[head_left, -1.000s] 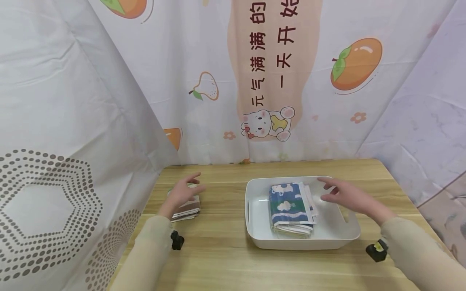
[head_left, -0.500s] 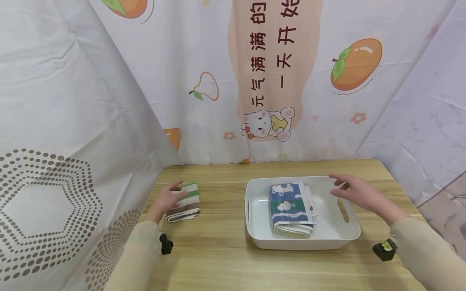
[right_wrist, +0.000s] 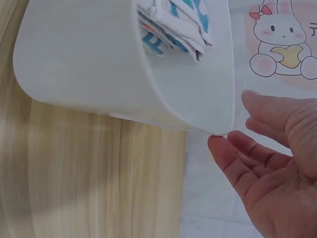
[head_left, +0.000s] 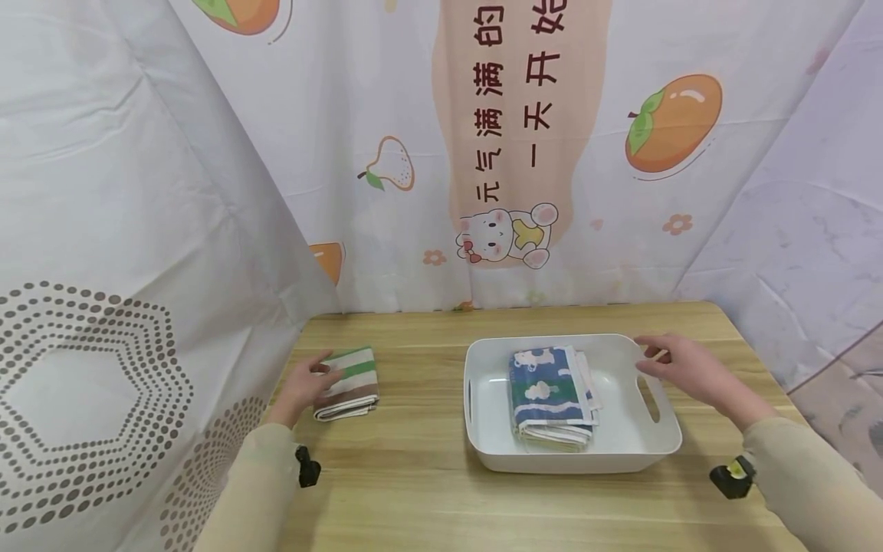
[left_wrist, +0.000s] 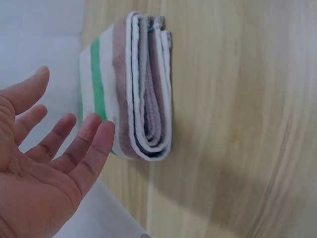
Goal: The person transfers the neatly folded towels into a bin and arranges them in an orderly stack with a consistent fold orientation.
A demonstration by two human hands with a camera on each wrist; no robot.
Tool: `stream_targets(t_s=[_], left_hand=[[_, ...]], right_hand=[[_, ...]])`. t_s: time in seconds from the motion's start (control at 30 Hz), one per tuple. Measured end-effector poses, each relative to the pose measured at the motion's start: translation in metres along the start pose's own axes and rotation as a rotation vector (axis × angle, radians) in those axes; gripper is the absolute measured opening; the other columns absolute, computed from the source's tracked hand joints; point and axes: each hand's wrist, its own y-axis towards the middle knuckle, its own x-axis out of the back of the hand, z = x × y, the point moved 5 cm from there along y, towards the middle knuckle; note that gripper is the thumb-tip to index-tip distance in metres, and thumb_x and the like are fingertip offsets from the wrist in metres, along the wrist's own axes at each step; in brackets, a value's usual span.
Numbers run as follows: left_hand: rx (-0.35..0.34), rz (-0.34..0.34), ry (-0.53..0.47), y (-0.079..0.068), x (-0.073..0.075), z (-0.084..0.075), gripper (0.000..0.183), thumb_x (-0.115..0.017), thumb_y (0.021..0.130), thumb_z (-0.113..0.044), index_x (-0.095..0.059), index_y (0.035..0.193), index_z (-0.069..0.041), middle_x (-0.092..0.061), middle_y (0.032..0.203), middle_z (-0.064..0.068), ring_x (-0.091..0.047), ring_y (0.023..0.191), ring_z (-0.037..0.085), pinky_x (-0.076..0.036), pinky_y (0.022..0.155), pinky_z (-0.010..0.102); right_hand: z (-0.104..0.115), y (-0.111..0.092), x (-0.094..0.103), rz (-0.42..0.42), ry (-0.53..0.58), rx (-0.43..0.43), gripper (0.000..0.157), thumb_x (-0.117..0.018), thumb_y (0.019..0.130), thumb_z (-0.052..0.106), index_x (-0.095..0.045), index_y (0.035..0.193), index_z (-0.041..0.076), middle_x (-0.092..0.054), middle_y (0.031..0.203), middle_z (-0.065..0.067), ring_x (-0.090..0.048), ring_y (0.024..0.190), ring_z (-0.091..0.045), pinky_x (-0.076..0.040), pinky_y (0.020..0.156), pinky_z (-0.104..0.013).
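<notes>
My left hand (head_left: 302, 392) is at the left side of a folded towel (head_left: 357, 377) with green, white and brown stripes. In the left wrist view its fingers are extended, the tips overlapping the towel's striped face (left_wrist: 100, 74); contact is uncertain. My right hand (head_left: 693, 373) is at the far right corner of a white plastic basket (head_left: 572, 463). Seen from the right wrist, thumb and fingers stand apart around the basket's corner (right_wrist: 218, 119), a fingertip at or very near the rim. Folded towels lie in the basket, a blue and green patterned towel (head_left: 548, 389) on top.
Both the striped towel and the basket stand on a wooden table (head_left: 414, 491), with bare wood between them. A printed curtain (head_left: 386, 253) hangs behind the table's back edge. More cloth (head_left: 207, 230) hangs along the left.
My left hand has moved left and down from above the striped towel to its left side, uncovering it. My right hand has moved right, from over the basket to its far right corner.
</notes>
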Motion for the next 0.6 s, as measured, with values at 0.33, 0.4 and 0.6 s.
stream_targets(t_s=[0.33, 0.4, 0.6], left_hand=[[0.023, -0.035, 0.069, 0.001, 0.006, 0.014, 0.066, -0.063, 0.089, -0.026, -0.032, 0.144, -0.008, -0.04, 0.133, 0.027, -0.052, 0.107, 0.037, -0.053, 0.074, 0.041], [0.034, -0.041, 0.072, 0.004, 0.007, 0.02, 0.066, -0.064, 0.089, -0.026, -0.032, 0.144, -0.009, -0.04, 0.133, 0.026, -0.05, 0.109, 0.036, -0.053, 0.073, 0.039], [0.057, -0.054, 0.088, 0.009, 0.01, 0.031, 0.065, -0.064, 0.088, -0.022, -0.033, 0.144, -0.008, -0.04, 0.133, 0.026, -0.047, 0.111, 0.035, -0.052, 0.07, 0.034]], right_hand=[[-0.011, -0.003, -0.008, -0.005, 0.014, -0.028, 0.049, -0.064, 0.087, 0.015, -0.049, 0.126, -0.011, -0.063, 0.097, -0.014, -0.062, 0.085, -0.027, -0.051, 0.066, -0.034], [-0.014, -0.003, -0.01, -0.004, 0.03, -0.025, 0.048, -0.063, 0.087, 0.012, -0.048, 0.126, -0.012, -0.063, 0.097, -0.017, -0.063, 0.083, -0.027, -0.052, 0.064, -0.033], [-0.02, -0.003, -0.013, 0.025, 0.104, -0.046, 0.048, -0.058, 0.089, 0.006, -0.042, 0.131, -0.012, -0.062, 0.098, -0.018, -0.063, 0.076, -0.021, -0.053, 0.064, -0.033]])
